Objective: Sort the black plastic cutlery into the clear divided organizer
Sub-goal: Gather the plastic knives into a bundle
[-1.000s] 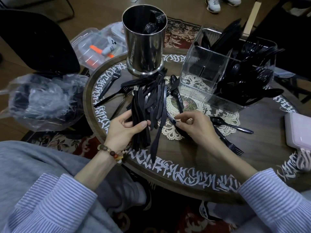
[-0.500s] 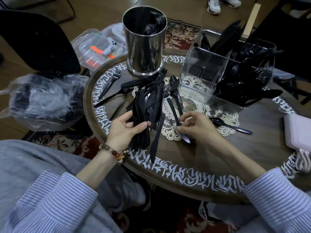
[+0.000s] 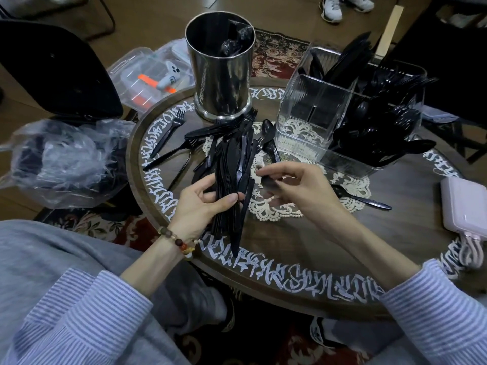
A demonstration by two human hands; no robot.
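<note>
Holding knife bundle upright-ish in left hand, grip curled round it; right hand pinching one piece, type unclear. Organizer lying far-right, nearer our right hand.

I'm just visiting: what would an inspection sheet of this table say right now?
Surface: round wooden table, white script rim, lace doily.
Job's things: clear organizer, near compartment bare, others hold cutlery; loose forks, spoon.
Clutter: steel canister, pink power bank.
Hands: left hand grips knife bundle; right hand pinches a dark piece.
Cables: pink cable.
Surroundings: plastic bag, lidded box.
</note>
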